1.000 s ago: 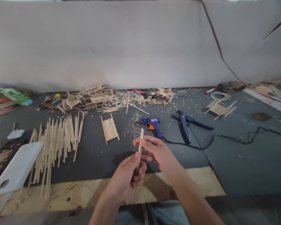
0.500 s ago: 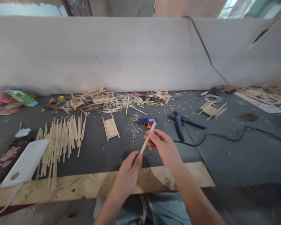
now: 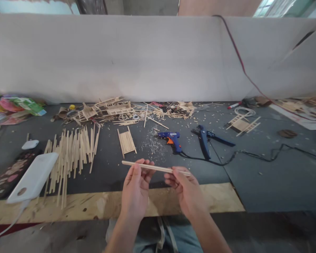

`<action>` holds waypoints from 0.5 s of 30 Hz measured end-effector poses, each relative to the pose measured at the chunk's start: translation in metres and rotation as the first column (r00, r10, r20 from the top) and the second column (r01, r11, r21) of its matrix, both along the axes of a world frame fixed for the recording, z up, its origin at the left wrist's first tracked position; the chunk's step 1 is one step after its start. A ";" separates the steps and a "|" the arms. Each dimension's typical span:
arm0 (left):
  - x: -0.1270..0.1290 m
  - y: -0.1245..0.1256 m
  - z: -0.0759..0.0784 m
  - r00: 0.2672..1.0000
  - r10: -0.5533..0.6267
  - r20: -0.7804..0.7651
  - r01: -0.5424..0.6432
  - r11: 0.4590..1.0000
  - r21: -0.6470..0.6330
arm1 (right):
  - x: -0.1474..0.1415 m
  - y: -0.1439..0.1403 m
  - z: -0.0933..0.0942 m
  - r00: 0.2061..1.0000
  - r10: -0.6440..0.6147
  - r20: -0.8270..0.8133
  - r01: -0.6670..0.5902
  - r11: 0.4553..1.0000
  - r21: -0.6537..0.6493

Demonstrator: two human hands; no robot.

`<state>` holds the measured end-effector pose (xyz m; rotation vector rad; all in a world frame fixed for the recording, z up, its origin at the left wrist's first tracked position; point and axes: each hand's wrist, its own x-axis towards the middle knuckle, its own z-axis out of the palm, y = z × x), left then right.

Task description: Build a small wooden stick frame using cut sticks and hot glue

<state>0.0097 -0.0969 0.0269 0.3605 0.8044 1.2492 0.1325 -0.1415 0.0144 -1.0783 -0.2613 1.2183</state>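
A pale cloth backdrop (image 3: 147,56) is running along the far side of the dark work mat (image 3: 265,175), and a strip of raw plywood (image 3: 68,207) is edging the mat on the near side, so I am looking down over a wide, cluttered bench. Off to the left I am seeing a loose spread of cut sticks (image 3: 68,154) lying roughly parallel, with a white phone (image 3: 34,177) resting beside them. Along the back, a heap of stick scraps and half-built frames (image 3: 113,110) is piling up. Near the middle, a small slatted panel (image 3: 126,141) is lying flat, with a blue glue gun (image 3: 171,138) and blue-handled cutters (image 3: 206,140) to its right, a black cord trailing off from the gun. Closest to me, the left hand (image 3: 135,188) and right hand (image 3: 185,189) are sitting apart, each pinching one thin stick (image 3: 155,168) by its fingertips. The stick is pale, straight and slender, hovering nearly level above the mat's near edge, its left end poking out past the left hand.
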 end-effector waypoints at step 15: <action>-0.004 -0.023 0.015 0.529 -0.578 -0.621 0.755 0.654 0.035 | 0.020 -0.009 0.029 0.721 0.464 0.515 -0.463 0.875 -0.140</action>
